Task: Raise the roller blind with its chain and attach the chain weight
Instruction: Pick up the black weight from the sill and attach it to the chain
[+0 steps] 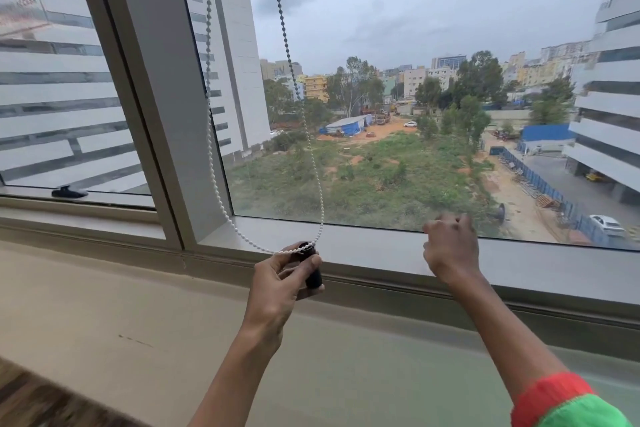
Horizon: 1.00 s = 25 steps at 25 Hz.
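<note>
The left hand [280, 282] grips the black chain weight [311, 267] between thumb and fingers, with the bead chain [221, 198] looping in at the weight's twelve o'clock end. The right hand [450, 250], at three o'clock, is loosely curled and holds nothing.

1. Ahead of me runs a grey window frame [149, 107]; its thick upright post splits the glass into a left pane and a larger right pane.
2. A small black window latch [69, 192] sits on the lower rail of the left pane.
3. Below the frame lies a wide beige sill [138, 315].
4. Outside I see a tall white building [239, 55] on the left, a grassy vacant lot [381, 177], trees [464, 94], and a white car [607, 224] at lower right.
</note>
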Each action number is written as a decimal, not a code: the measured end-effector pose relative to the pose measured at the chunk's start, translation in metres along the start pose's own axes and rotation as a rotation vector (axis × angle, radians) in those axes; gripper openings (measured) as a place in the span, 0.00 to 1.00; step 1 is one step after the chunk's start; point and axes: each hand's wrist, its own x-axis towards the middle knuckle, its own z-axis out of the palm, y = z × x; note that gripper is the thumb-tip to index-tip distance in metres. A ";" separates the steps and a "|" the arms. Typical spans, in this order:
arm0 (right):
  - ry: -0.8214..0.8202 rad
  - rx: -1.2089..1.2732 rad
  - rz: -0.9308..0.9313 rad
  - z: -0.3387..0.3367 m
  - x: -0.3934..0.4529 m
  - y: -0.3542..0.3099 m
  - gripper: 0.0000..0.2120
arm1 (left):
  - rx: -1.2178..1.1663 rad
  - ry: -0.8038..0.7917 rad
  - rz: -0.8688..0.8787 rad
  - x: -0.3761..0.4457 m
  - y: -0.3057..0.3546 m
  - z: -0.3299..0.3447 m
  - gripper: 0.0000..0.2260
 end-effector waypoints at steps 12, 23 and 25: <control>-0.270 0.799 -0.164 -0.031 -0.005 -0.005 0.16 | -0.002 0.029 0.039 -0.005 0.007 -0.001 0.16; -0.322 0.739 -0.699 -0.089 -0.029 -0.104 0.16 | -0.003 0.007 0.062 -0.009 0.018 0.000 0.13; -0.335 0.696 -0.724 -0.092 -0.028 -0.104 0.16 | 0.016 -0.001 0.071 -0.010 0.020 -0.002 0.12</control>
